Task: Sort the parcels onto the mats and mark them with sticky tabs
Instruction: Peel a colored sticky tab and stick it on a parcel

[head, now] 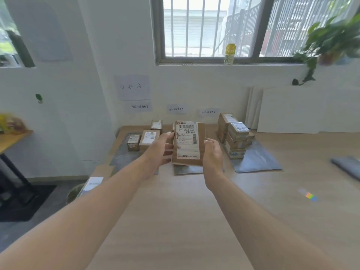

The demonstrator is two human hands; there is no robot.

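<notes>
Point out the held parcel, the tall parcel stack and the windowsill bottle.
held parcel (188,142): head view, on its white label.
tall parcel stack (236,139): head view, on a middle box.
bottle (230,53): head view, on its yellow upper part.

Brown parcel (188,143) with white label; grey mats (259,158); pale wooden table (175,221).

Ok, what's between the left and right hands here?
In the head view, a flat brown parcel with its label facing the camera. The left hand grips its left edge and the right hand its right edge.
</notes>
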